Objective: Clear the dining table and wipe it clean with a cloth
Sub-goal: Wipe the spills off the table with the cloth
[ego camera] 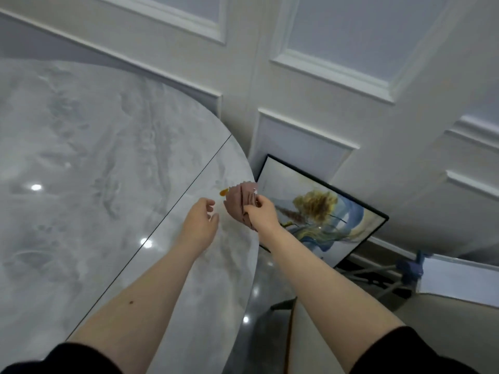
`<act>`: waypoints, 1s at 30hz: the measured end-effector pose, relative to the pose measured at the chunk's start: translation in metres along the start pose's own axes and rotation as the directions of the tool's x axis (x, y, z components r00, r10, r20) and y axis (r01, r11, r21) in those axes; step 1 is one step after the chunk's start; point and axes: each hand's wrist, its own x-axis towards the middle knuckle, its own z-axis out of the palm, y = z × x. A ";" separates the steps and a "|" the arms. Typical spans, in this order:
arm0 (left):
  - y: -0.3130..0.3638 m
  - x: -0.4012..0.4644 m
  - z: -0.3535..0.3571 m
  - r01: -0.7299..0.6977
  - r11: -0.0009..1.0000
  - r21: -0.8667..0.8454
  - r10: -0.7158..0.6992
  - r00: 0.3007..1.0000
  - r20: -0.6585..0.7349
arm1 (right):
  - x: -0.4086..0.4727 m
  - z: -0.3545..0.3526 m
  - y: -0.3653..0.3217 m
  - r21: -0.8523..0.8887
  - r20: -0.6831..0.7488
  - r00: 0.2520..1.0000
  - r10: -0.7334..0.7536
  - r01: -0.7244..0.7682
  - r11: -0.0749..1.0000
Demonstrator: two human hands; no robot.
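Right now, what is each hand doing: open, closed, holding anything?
Left hand: open, empty, above the table.
Right hand: closed on the pink cloth at the table's edge.

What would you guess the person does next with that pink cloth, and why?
Probably a short sweep of the pink cloth over the orange bit beside it, toward the table edge. The right hand has the cloth bunched in its grip there, and the open left hand hovers close, perhaps to catch it.
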 end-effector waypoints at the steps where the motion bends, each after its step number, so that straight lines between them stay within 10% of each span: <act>1: -0.002 0.013 0.006 -0.021 0.999 0.043 0.022 0.999 -0.032 | 0.021 -0.001 -0.002 -0.001 -0.007 0.998 -0.057 0.057 0.998; 7: -0.025 0.057 0.014 -0.112 0.896 0.430 0.186 0.973 -0.134 | 0.095 0.004 0.019 -0.240 0.138 0.914 -0.382 0.405 0.882; 16: -0.087 0.073 0.007 -0.034 0.815 0.579 0.171 0.968 -0.183 | 0.158 0.035 0.048 -0.770 0.414 0.818 -0.398 0.548 0.325; 25: -0.086 0.072 0.008 -0.030 0.854 0.519 0.180 0.953 -0.242 | 0.194 0.074 0.022 -0.784 0.398 0.831 -0.389 0.528 0.327; 30: -0.085 0.072 0.009 -0.027 0.842 0.539 0.187 0.952 -0.244 | 0.137 0.060 0.052 -0.645 0.582 0.678 -0.449 0.721 0.254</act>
